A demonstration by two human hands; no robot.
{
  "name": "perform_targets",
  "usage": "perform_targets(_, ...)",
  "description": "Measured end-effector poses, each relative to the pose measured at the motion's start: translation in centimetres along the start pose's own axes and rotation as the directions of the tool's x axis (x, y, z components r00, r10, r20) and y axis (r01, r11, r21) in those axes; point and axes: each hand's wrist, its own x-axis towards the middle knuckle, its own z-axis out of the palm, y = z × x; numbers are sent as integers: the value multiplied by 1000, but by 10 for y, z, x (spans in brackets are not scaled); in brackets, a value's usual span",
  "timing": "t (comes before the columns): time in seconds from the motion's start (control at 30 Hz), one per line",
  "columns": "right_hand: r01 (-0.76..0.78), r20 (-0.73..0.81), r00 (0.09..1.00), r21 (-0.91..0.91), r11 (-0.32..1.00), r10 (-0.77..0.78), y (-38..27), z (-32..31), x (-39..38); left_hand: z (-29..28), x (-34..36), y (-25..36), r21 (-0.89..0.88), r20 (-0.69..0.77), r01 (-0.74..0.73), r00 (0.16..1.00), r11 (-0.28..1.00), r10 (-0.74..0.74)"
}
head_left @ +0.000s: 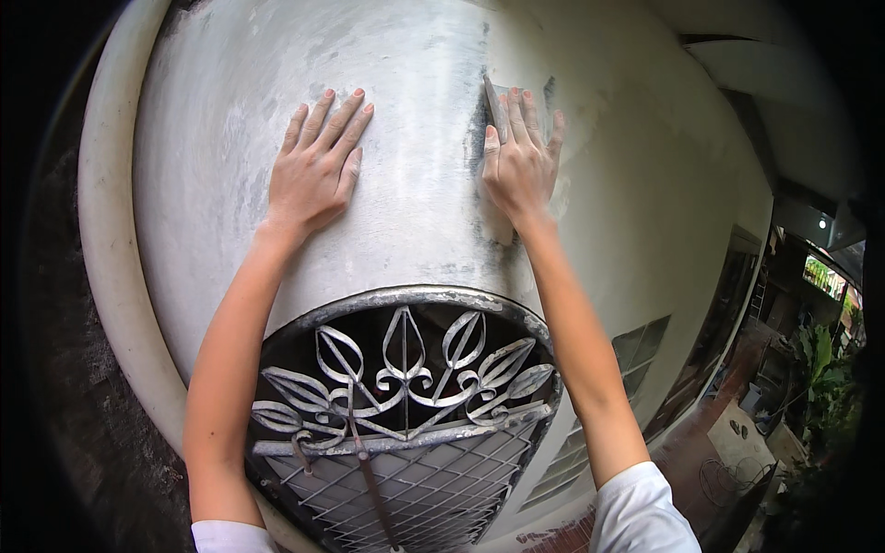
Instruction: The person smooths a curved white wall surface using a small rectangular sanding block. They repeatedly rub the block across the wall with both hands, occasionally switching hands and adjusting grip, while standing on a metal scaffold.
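Note:
My left hand [318, 170] lies flat on the whitish plastered wall [415, 175], its fingers spread and pointing up, with nothing in it. To the right of it, my right hand [524, 161] presses a thin grey sheet, which looks like sandpaper [496, 106], against the wall. Part of that sheet sticks out on the left of the fingers; the rest is hidden under the hand. Pale dust coats the fingers of both hands. Dark grey smudges run down the wall beside the right hand.
Below my hands is an arched opening with a scrolled metal grille [406, 369] and diamond mesh under it. A thick pale pipe [97, 203] runs down the left side. Louvred windows [641, 350] are at lower right, with green plants [819, 359] beyond.

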Motion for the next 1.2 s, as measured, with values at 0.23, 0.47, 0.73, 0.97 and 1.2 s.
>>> perform_targets(0.23,-112,27,994,174,978,108,12,22,61,3,-9,1,15,6,165,986,986,-165)
perform_targets(0.47,-137,-113,979,242,961,168,46,58,171,3,-22,5,-12,2,249,968,968,-249)
perform_targets(0.73,-128,-66,988,172,977,142,39,66,166,0,-25,6,-55,-10,249,968,967,-250)
perform_targets(0.97,-47,4,999,100,994,47,36,30,99,-5,-37,8,-36,66,227,972,973,-225)
perform_targets(1.2,-275,175,957,276,921,233,37,18,150,-14,-66,11,-127,136,-60,988,990,78)
